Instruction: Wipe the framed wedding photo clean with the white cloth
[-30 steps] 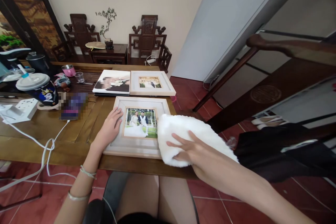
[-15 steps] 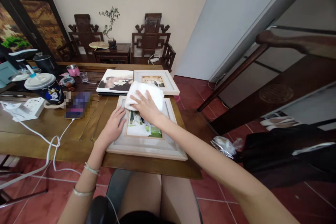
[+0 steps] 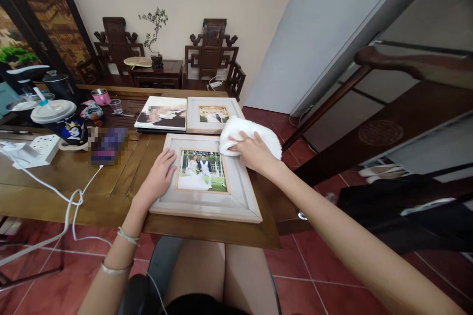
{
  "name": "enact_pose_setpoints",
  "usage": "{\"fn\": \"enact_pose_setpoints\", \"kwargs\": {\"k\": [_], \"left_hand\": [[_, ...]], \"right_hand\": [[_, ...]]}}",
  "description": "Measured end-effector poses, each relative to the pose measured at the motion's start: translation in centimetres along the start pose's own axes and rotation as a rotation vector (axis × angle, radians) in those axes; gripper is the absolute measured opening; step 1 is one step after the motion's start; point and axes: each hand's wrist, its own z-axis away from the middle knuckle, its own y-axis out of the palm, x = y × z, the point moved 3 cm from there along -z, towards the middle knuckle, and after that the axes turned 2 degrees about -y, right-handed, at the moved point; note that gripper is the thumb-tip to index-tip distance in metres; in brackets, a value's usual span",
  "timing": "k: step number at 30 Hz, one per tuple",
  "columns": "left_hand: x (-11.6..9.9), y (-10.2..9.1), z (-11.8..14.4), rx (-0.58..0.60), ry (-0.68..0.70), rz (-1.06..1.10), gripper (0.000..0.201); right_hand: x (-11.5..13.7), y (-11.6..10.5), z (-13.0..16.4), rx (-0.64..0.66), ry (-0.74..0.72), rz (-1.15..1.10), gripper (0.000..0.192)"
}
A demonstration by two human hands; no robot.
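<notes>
A pale wooden picture frame [image 3: 207,204] lies flat near the table's front edge, with a photo [image 3: 202,171] of two people outdoors in its middle. My left hand [image 3: 158,174] rests on the frame's left border, fingers stretched out and holding nothing. At the frame's far right corner, my right hand [image 3: 254,151] presses on a white cloth [image 3: 266,137] and grips it. Part of the cloth juts past the table's right edge, and it covers that corner. Behind lie a second framed photo [image 3: 192,115] and a white-covered photo panel [image 3: 162,108].
Left on the wooden table [image 3: 125,206] are a phone [image 3: 109,146] on a white cable, a lidded drink cup [image 3: 70,125], a power strip [image 3: 42,150], a pink cup [image 3: 101,97] and a small clear glass [image 3: 116,106]. A wooden chair [image 3: 340,128] stands to the right.
My right hand has moved right with the white cloth, from the frame's top middle to its far right corner. The photo shows more fully. My left hand stays put.
</notes>
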Motion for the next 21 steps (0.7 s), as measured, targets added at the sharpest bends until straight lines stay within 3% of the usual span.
{"fn": "enact_pose_setpoints", "kwargs": {"k": [5,13,16,21], "left_hand": [[0.0,0.0,0.0,-0.009,-0.003,0.018,0.043],[0.1,0.1,0.0,-0.02,0.001,0.007,0.043],[0.1,0.0,0.0,0.0,0.011,-0.007,0.043],[0.1,0.0,0.0,0.001,0.019,0.004,0.043]], "right_hand": [[1.5,-0.3,4.5,0.038,-0.121,-0.034,0.066],[5.7,-3.5,13.2,0.201,-0.307,-0.258,0.062],[5.8,-3.7,13.5,0.212,-0.281,-0.298,0.062],[3.9,-1.5,10.0,0.122,-0.166,-0.274,0.068]]}}
